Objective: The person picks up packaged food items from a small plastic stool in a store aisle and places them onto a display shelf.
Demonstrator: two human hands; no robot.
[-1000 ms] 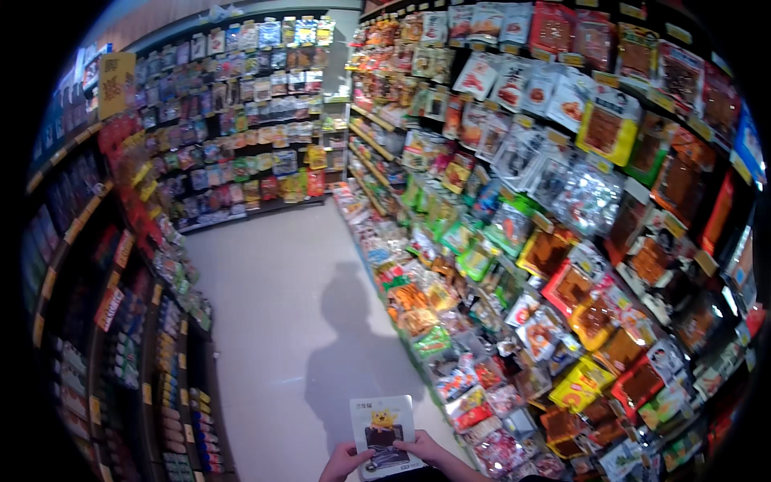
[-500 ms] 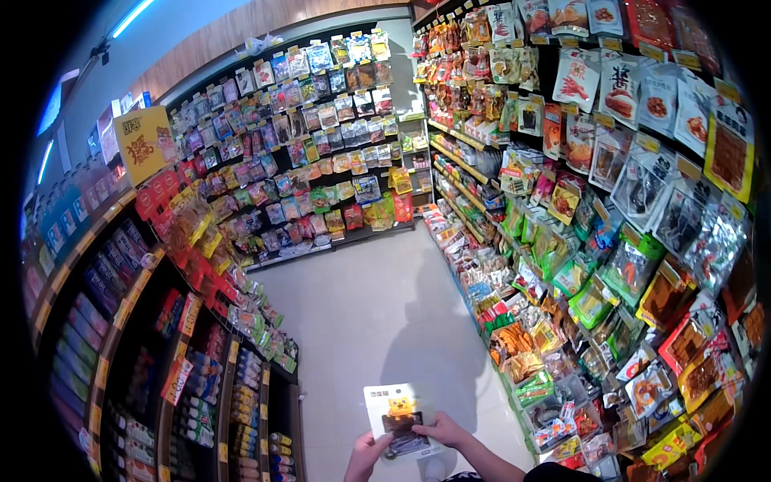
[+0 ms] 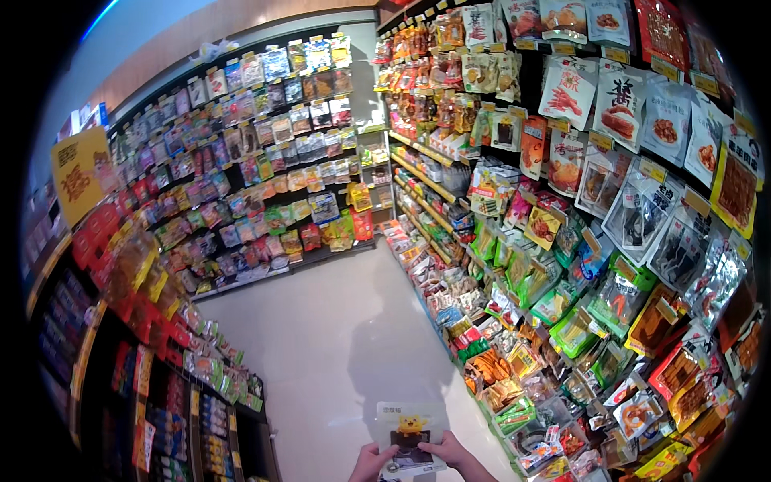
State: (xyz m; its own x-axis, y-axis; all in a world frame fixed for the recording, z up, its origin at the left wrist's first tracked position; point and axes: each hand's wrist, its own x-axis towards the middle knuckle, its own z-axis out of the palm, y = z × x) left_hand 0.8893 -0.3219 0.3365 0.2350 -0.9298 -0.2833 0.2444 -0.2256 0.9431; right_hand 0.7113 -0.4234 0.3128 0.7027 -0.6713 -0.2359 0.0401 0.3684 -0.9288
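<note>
At six o'clock, above the floor [image 3: 313, 337]: white package [image 3: 410, 440] | grip: my left hand [image 3: 372, 463] and right hand [image 3: 454, 453] grasp its edges, at eight and four o'clock | step, I judge: holding it for looking | next move probably calls for even, two-handed pressure

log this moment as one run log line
left hand: holds pale package, left side | right hand: holds its right side | beyond: aisle floor | right: hanging packets

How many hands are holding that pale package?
2: the left hand grips the package at its left edge, and the right hand at its right. Neither is fully hidden, though some fingers are behind it.
</note>
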